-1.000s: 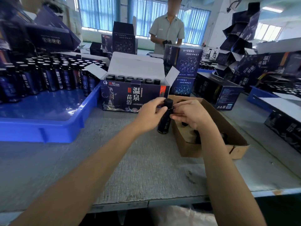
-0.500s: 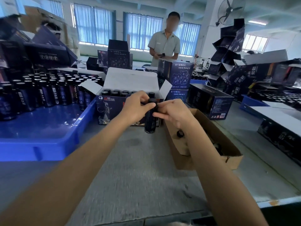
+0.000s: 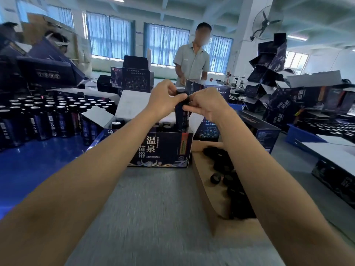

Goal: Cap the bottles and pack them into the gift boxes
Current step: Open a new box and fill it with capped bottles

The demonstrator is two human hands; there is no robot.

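Left hand [image 3: 165, 101] and right hand [image 3: 208, 105], grips tight round dark bottle [image 3: 181, 120]; gift box [image 3: 163, 148] just below

Bare table [image 3: 153, 208] between blue tray [image 3: 28, 169] and cardboard box [image 3: 203, 189]

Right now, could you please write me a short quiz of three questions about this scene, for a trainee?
1. True or false: the left hand and the right hand both hold the bottle.
2. The loose caps lie in: A a glass jar; B the brown cardboard box; C a metal bucket.
3. Fill in: the bottle is held over the open ___.
Key: 1 true; 2 B; 3 gift box.
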